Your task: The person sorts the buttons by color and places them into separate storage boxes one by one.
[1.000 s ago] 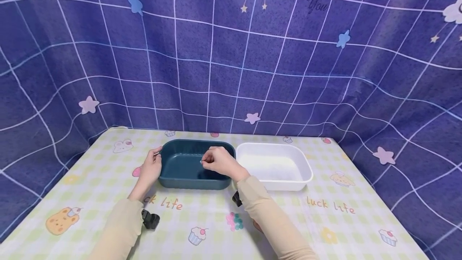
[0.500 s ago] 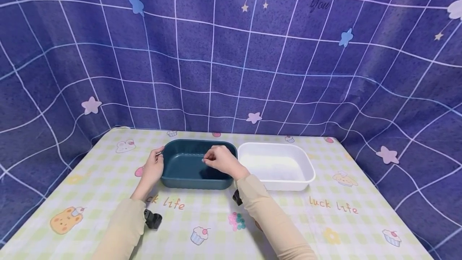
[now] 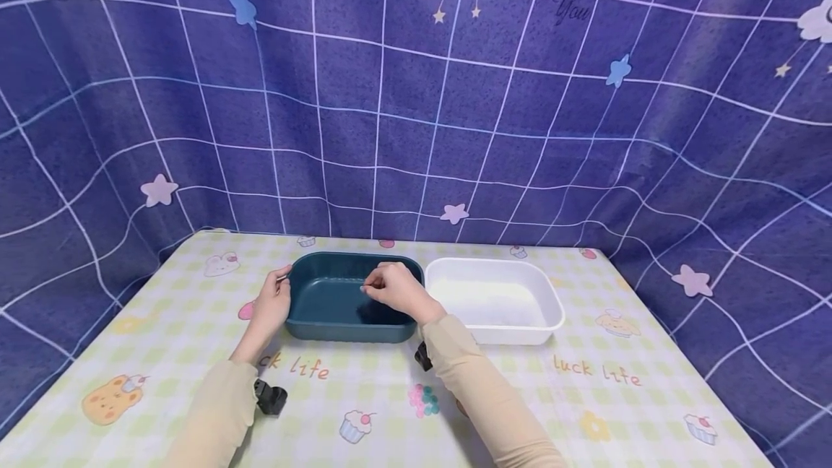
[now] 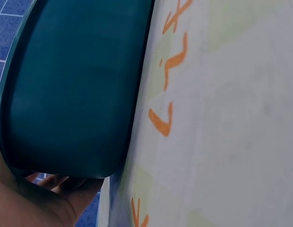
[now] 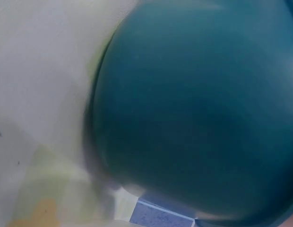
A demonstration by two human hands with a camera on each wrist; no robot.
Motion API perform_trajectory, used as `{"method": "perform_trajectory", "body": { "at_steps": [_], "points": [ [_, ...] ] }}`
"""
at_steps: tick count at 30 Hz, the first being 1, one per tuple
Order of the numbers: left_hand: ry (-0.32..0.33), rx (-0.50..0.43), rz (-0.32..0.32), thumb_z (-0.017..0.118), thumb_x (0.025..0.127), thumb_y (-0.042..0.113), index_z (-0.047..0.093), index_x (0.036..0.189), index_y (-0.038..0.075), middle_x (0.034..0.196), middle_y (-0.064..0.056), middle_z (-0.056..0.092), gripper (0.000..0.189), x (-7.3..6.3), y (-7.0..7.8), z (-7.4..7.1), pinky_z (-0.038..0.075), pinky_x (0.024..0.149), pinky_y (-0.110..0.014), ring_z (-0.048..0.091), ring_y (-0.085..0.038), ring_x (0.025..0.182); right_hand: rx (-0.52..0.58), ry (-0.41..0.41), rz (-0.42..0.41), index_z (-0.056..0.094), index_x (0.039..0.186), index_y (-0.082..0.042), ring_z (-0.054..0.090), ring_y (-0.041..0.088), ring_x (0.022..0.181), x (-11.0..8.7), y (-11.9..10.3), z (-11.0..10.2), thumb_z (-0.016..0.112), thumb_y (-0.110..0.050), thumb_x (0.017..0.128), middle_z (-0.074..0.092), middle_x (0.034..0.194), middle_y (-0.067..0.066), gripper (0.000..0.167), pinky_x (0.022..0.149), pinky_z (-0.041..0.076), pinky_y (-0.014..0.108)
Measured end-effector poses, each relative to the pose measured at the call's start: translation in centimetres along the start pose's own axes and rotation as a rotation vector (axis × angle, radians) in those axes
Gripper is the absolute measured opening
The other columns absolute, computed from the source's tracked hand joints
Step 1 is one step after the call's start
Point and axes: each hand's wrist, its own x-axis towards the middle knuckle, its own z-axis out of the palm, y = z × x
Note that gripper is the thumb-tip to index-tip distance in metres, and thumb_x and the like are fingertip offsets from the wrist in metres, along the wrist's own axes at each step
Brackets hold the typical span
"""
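My left hand [image 3: 271,303] grips the left end of a dark teal, deep rectangular dish [image 3: 351,332], fingers at its rim and outer wall. In the left wrist view, the left hand [image 4: 47,201] lies against the end of the teal dish [image 4: 75,94]. My right hand [image 3: 398,289] is over the right half of the same dish, with thumb and fingertips brought together. I cannot tell whether something small is between them. The right wrist view is filled mostly by the teal dish [image 5: 184,104]; the right hand's fingertips are hidden there.
A white dish [image 3: 513,336] of similar shape stands right beside the teal one. On the patterned tablecloth [image 3: 312,425], a cluster of small round pink and teal shapes [image 3: 424,400] lies left of the right forearm. A blue gridded curtain [image 3: 416,107] hangs behind the table.
The head view has shifted slightly and come back. Both hands keep nearly the same places at the teal dish, the right fingertips only a touch higher than a second ago.
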Motion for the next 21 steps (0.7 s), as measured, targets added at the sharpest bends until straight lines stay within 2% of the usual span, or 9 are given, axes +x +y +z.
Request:
{"method": "perform_trajectory", "body": {
  "at_steps": [21],
  "points": [
    [-0.011,0.012,0.001,0.024,0.102,0.015,0.028,0.144,0.002,0.145,-0.027,0.034,0.044,-0.1,0.08,-0.15,0.027,0.11,-0.048,0.033,-0.037,0.134,-0.011,-0.014,0.014,0.074,0.089,-0.011,0.061,0.004,0.071,-0.18,0.07,0.07,0.067,-0.02,0.087,0.067,0.083,-0.002,0.012,0.063,0.046,0.013]
  ]
}}
